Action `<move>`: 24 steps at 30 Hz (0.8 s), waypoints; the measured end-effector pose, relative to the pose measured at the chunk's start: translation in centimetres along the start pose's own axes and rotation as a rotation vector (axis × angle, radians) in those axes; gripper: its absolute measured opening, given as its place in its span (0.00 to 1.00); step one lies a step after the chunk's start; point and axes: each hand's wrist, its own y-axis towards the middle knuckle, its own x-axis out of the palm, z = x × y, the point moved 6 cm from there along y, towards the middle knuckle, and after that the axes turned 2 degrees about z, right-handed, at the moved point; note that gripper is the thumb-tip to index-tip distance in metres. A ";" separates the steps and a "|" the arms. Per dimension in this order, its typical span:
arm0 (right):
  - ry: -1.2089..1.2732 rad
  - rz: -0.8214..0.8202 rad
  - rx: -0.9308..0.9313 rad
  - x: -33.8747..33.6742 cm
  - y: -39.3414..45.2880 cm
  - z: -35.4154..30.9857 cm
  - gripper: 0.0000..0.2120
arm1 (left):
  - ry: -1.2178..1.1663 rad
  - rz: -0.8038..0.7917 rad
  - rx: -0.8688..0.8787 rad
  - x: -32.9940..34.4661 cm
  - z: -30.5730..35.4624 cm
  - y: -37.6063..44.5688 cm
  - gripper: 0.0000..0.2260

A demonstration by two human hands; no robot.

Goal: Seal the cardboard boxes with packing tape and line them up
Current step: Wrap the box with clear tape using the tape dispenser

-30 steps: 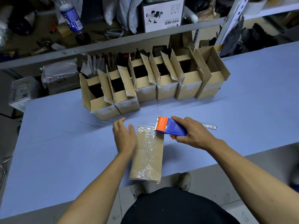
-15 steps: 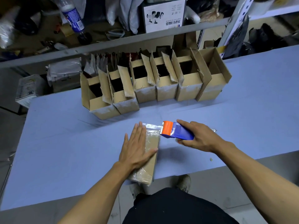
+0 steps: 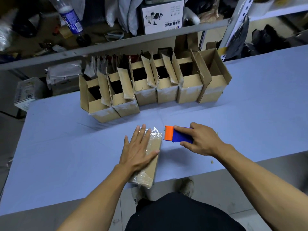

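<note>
A closed cardboard box (image 3: 150,164) wrapped in clear tape lies lengthwise near the table's front edge. My left hand (image 3: 138,149) lies flat on its top with fingers spread, pressing the tape down. Just right of the box's far end, my right hand (image 3: 202,140) grips a blue and orange tape dispenser (image 3: 176,135), its orange end pointing at the box. A row of several open cardboard boxes (image 3: 155,87) with raised flaps stands along the table's far side.
The blue table (image 3: 66,155) stretches wide to the left and right of the boxes. A grey shelf rail (image 3: 116,47) with clutter, a bottle (image 3: 71,19) and a white carton (image 3: 163,14) runs behind the row. My shoes and the floor show below the front edge.
My left hand slid from the box's left side onto its top and flattened there. The dispenser in my right hand moved slightly right, off the box's far end.
</note>
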 end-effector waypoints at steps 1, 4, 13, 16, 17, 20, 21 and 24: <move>-0.053 0.006 0.005 -0.3 0.4 -0.7 0.30 | 0.003 0.003 -0.011 0.1 0.1 0.0 0.38; -0.145 0.031 0.044 -1.1 1.2 -2.6 0.29 | -0.017 0.040 -0.066 0.4 0.3 0.0 0.39; -0.123 -0.030 0.316 4.3 2.3 -3.2 0.29 | -0.150 0.059 -0.066 1.0 1.7 -0.3 0.41; -0.114 0.000 0.383 5.6 2.8 -2.5 0.32 | -0.522 0.192 -0.055 0.1 1.0 -0.4 0.37; -0.072 -0.009 0.385 6.1 3.2 -2.6 0.33 | -0.635 0.250 -0.084 -0.3 0.6 -0.7 0.36; 0.291 0.143 0.301 5.9 3.8 -3.7 0.19 | -0.845 0.375 -0.245 -0.8 -0.8 -1.1 0.31; 0.390 0.137 0.317 6.1 3.9 -3.7 0.16 | -0.914 0.389 -0.313 -0.7 -1.3 -1.1 0.29; 0.441 0.032 0.262 6.5 3.7 -4.2 0.21 | -1.081 0.442 -0.491 -0.3 -2.9 -0.7 0.21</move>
